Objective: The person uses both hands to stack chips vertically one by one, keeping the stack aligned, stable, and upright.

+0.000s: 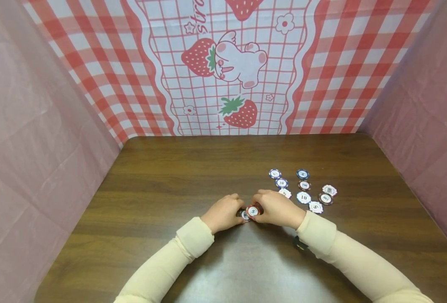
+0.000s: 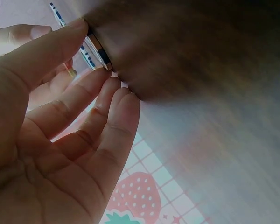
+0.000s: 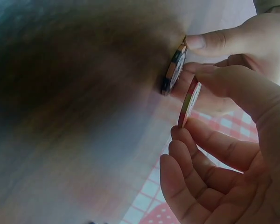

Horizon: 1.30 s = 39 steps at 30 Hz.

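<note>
Partly hid: dk chip [image 1: 244, 216] | L hand [image 1: 225, 213]: grips it | R hand [image 1: 278, 208]: pinches red chip [image 1: 252, 211]

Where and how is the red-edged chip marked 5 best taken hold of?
Likely by opposite points of its rim, from the right: the red-edged chip is a thin disc, the right hand pinches its edge so, and the left hand with a dark-edged chip crowds the left.
</note>
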Motion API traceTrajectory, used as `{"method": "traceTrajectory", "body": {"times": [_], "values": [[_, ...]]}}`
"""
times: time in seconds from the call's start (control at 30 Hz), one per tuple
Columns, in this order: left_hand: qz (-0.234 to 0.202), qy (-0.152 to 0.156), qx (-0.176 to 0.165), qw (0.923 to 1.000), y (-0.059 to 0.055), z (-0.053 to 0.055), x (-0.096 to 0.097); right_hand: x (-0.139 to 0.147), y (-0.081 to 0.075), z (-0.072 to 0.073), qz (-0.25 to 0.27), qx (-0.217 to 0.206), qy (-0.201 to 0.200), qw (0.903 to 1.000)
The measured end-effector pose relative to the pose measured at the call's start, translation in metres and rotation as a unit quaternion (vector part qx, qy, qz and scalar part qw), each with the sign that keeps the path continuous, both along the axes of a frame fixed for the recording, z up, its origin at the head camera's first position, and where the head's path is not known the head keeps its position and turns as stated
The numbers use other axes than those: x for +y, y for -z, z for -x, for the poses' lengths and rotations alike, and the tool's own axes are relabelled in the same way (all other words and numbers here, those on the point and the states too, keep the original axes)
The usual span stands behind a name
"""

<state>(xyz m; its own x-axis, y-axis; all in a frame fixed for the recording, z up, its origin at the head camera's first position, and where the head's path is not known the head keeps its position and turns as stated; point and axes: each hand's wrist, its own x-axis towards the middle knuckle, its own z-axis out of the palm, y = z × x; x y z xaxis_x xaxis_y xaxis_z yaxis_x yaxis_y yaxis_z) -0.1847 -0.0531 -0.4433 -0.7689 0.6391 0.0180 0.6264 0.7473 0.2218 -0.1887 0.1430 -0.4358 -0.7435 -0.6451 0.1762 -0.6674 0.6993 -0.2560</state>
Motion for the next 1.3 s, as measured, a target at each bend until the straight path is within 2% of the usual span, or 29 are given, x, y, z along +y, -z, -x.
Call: {"method": "traceTrajectory", "body": {"times": [0.3,0.7,1.3], "values": [[-0.003,0.000,0.001,1.0000,0.000,-0.001,-0.001,-0.008,0.002,-0.002,-0.008,-0.018,0.000,0.9998],[-0.008,0.002,0.007,0.9999,0.000,0.000,-0.002,-0.015,0.003,-0.001,-0.011,-0.009,-0.008,0.9999],[-0.012,0.004,-0.002,0.9999,0.000,0.000,-0.001,-0.019,0.005,-0.001,-0.020,-0.007,-0.010,0.9997]]}}
